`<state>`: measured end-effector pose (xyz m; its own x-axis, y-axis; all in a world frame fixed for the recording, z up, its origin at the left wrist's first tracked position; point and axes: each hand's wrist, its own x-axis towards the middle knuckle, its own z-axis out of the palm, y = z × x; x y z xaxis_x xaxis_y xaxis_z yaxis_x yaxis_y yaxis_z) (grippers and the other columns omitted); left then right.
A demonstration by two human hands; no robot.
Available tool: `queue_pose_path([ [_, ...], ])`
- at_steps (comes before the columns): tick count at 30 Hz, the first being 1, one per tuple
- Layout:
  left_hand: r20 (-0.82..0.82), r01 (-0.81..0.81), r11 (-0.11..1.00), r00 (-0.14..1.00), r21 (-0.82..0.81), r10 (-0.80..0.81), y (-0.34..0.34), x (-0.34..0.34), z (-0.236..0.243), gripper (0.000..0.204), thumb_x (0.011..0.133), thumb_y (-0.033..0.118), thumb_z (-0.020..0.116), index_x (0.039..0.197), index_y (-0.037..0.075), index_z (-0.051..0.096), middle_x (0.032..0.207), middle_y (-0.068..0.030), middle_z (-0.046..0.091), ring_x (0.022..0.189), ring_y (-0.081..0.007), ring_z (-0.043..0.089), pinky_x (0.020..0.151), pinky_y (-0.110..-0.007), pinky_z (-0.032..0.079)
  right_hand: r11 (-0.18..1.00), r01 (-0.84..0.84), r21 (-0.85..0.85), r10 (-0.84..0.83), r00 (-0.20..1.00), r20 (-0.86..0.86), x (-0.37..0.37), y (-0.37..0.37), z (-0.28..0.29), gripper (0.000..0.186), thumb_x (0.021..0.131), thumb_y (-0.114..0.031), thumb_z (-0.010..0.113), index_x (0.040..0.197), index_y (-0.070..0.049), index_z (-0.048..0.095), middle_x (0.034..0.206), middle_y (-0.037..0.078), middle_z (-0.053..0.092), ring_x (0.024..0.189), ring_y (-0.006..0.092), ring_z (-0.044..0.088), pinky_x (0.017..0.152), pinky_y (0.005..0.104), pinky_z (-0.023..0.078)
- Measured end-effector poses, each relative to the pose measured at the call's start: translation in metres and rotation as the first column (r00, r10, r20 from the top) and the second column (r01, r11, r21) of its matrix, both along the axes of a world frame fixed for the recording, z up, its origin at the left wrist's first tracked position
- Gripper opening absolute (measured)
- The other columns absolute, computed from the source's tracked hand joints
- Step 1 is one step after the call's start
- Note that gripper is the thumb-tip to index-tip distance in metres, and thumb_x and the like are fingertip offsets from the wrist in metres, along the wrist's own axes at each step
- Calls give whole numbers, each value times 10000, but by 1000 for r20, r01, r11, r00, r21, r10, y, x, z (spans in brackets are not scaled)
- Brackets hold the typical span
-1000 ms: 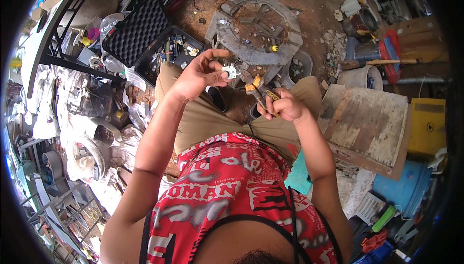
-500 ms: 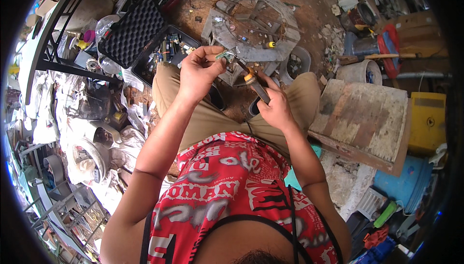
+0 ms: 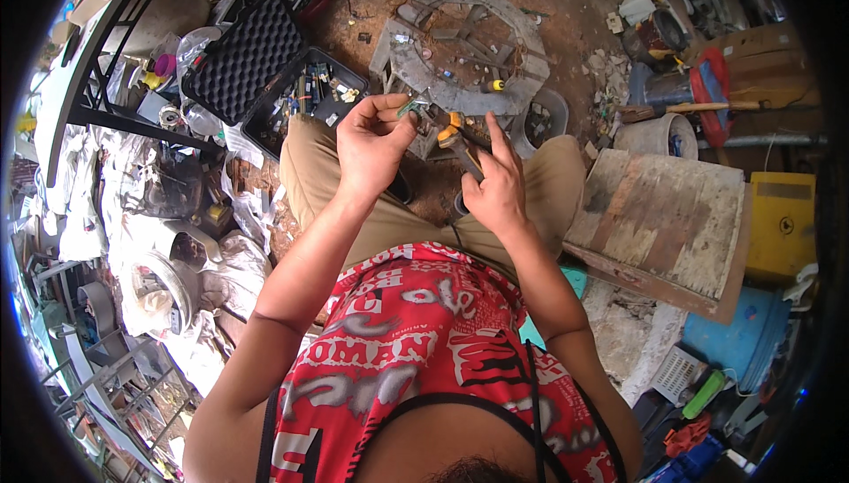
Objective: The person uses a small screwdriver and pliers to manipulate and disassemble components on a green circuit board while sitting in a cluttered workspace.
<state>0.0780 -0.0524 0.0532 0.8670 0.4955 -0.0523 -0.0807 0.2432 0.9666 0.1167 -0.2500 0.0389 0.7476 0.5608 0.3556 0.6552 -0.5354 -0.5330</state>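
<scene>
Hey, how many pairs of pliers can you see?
1 clearly visible: the yellow-and-black pliers in your right hand, tips near the small green piece in your left hand. More may be hidden in the open black case.

The right hand (image 3: 497, 189) has straightened one of its fingers (image 3: 499, 136), and the pliers (image 3: 449, 134) have shifted slightly left.

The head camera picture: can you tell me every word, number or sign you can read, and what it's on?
Red sleeveless top: big white, grey and black lettering, partly readable, but I won't copy printed words.
Yellow container: one small dark round mark, too small to make out.
Pliers in the right hand: no readable text.
Small green piece in the left hand: too small to tell.
</scene>
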Motion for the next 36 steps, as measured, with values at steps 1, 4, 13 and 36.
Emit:
queue_pose_path([
  [1,7,-2,1000,1000,6,2,0,0,0,245,823,-16,698,1054,-45,622,845,-30,665,731,-52,599,681,-190,497,1000,-6,-2,6,1000,-5,0,0,0,332,672,-24,598,989,58,654,1462,297,323,1288,439,412,1055,483,352],
  [4,16,-1,1000,1000,15,1,-2,-2,-3,240,822,-20,698,1050,-43,623,844,-29,664,731,-50,597,678,-190,496,1000,14,-15,-13,999,50,-1,4,4,330,673,-35,611,988,49,659,1428,269,378,1251,421,450,1026,470,377],
  [13,38,10,999,999,53,-13,-4,-6,-3,230,831,-17,697,1049,-32,625,846,-25,662,739,-48,595,678,-191,496,993,94,-71,-82,985,153,-1,8,14,232,683,-47,620,902,-10,686,1086,168,581,970,365,590,830,451,466],
  [36,-61,136,922,984,-362,-169,25,-15,-29,265,924,43,612,1184,45,561,920,-28,664,780,-124,652,743,-268,545,934,264,241,181,230,-956,161,-5,-10,485,733,-91,514,1201,-7,606,1267,178,532,1105,257,537,949,417,446],
])
